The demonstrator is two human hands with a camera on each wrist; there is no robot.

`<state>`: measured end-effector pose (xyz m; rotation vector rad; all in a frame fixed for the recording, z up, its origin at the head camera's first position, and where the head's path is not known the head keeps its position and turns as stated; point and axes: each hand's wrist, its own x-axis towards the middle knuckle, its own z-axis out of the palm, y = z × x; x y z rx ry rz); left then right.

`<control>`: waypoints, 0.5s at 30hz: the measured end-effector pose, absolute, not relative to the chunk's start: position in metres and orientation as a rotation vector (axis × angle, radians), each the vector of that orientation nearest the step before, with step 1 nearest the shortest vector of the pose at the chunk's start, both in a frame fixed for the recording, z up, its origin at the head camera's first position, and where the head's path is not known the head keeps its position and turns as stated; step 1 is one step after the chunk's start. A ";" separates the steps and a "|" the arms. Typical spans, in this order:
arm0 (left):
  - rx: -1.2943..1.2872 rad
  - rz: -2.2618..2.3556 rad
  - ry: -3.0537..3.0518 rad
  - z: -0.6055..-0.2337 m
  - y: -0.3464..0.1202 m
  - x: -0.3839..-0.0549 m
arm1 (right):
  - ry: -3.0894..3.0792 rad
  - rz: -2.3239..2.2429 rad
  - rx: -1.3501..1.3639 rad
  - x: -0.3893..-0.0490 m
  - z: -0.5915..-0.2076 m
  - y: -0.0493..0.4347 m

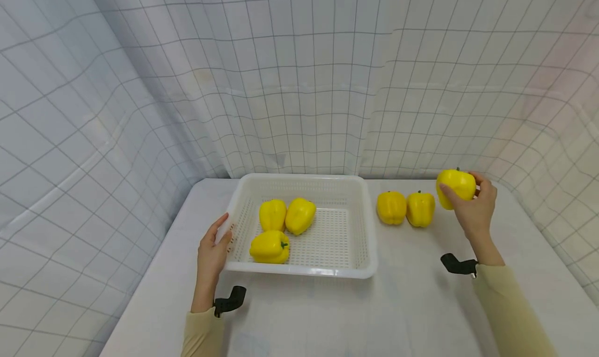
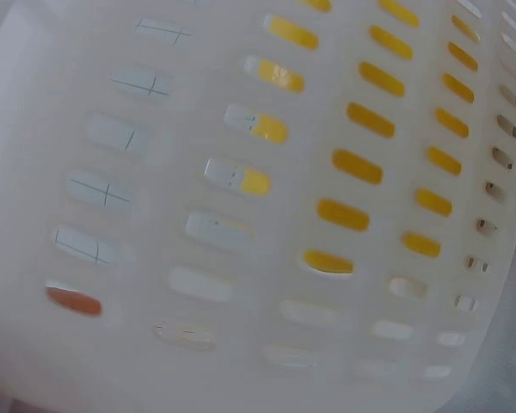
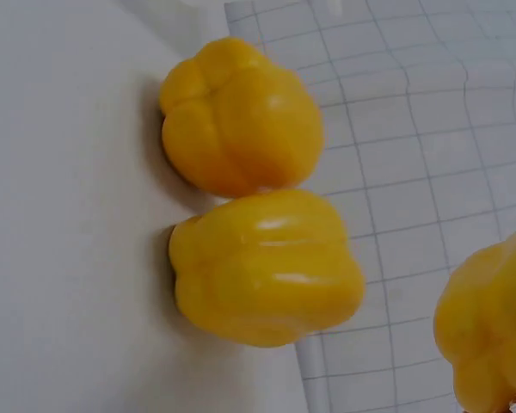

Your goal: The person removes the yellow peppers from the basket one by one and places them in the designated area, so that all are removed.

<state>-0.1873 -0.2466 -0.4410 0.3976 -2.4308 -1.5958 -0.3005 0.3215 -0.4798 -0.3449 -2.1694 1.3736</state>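
My right hand (image 1: 477, 206) holds a yellow bell pepper (image 1: 456, 185) raised over the right side of the table, its green stem upward. Part of that pepper shows at the right edge of the right wrist view. Two more yellow bell peppers, a left one (image 1: 391, 208) and a right one (image 1: 420, 209), stand side by side left of this hand. At the left end of a white plastic basket (image 1: 299, 270), my left hand (image 1: 212, 253) grips the side by the rim. Inside the basket lie three yellow bell peppers (image 1: 270, 247), grouped toward its left half.
A white table (image 1: 327, 315) bears the basket and the loose peppers. Grid-patterned white curtains (image 1: 309, 87) hang behind and at both sides. The basket's slotted wall (image 2: 241, 258) fills most of the left wrist view, with yellow showing through the slots.
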 end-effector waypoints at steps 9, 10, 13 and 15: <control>0.391 -1.606 -2.420 -0.442 -0.247 -0.188 | -2.328 1.277 -0.383 -0.329 -0.540 0.368; 0.389 -1.607 -2.419 -0.442 -0.247 -0.188 | -2.348 1.277 -0.388 -0.328 -0.540 0.368; 0.387 -1.607 -2.419 -0.441 -0.246 -0.188 | -2.385 1.291 -0.409 -0.324 -0.539 0.367; 0.387 -1.608 -2.422 -0.441 -0.246 -0.188 | -2.387 1.318 -0.414 -0.322 -0.539 0.366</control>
